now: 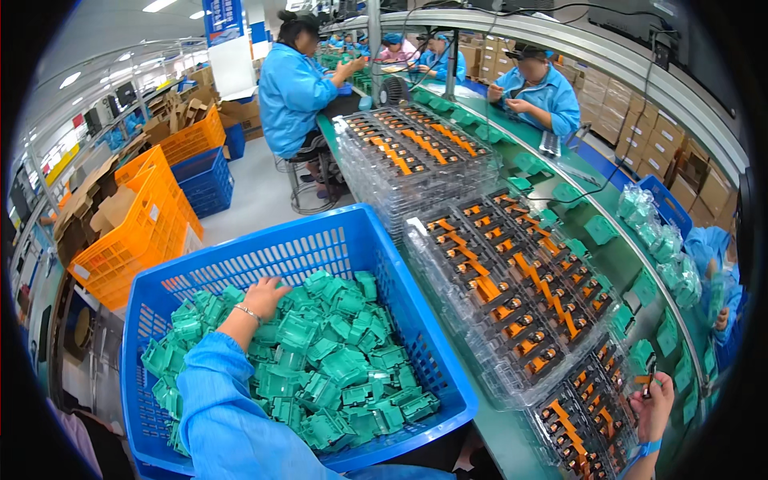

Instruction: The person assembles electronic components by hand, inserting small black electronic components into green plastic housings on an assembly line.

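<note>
My left hand (264,299) reaches into a blue plastic basket (432,352), over a heap of green plastic housings (324,364). Its fingers are spread and lie on or just above the pieces at the heap's far side; none is clearly gripped. At the lower right, my right hand (654,406) pinches a small black-and-orange component (645,384) upright between thumb and fingers. That hand is beside a clear plastic tray (580,432) with rows of similar black-and-orange parts. A larger stack of clear trays (512,280) with the same parts stands just beyond.
Another tray stack (416,152) stands farther back. Green housings (600,230) are spread along the green conveyor (560,204) at the right. Co-workers in blue sit across the line and ahead. Orange crates (144,232) with cardboard stand on the left floor.
</note>
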Tool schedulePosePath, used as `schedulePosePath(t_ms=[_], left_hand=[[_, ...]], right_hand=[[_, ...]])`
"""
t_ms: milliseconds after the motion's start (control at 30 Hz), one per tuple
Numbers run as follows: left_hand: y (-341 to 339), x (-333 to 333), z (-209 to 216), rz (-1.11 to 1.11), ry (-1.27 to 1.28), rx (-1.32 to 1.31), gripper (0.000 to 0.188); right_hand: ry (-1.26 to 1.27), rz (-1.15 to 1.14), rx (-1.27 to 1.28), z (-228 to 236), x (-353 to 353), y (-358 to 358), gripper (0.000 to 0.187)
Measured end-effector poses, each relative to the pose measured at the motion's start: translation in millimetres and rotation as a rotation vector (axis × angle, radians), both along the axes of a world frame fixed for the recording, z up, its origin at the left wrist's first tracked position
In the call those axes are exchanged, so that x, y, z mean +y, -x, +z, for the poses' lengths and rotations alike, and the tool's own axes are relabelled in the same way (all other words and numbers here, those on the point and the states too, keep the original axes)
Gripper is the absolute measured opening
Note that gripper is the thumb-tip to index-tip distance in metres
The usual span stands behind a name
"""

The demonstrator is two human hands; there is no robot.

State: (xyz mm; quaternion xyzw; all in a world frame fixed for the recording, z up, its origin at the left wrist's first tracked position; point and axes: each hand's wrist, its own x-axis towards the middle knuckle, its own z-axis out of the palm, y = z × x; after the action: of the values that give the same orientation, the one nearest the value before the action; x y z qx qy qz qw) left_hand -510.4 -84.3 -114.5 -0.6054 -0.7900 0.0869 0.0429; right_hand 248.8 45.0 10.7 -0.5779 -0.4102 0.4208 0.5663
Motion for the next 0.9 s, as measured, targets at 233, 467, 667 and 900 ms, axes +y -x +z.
schedulePosePath(t_ms=[233,467,667,900], left_hand=[[25,15,-6,0.100,0.221,-0.067,0.061],[32,20,-21,0.213,-0.109,-0.251,0.058],[65,-40,-20,0.243,-0.906,-0.316,0.043],[-119,-5,145,0.090,-1.399,-1.620,0.033]], right_hand=[[0.040,-0.006,0.143,-1,-31,9,0.049],[0.045,0.027,0.195,-4,-43,12,0.042],[0.093,0.104,0.290,-13,-33,6,0.027],[0.104,0.180,0.374,-18,-32,4,0.013]])
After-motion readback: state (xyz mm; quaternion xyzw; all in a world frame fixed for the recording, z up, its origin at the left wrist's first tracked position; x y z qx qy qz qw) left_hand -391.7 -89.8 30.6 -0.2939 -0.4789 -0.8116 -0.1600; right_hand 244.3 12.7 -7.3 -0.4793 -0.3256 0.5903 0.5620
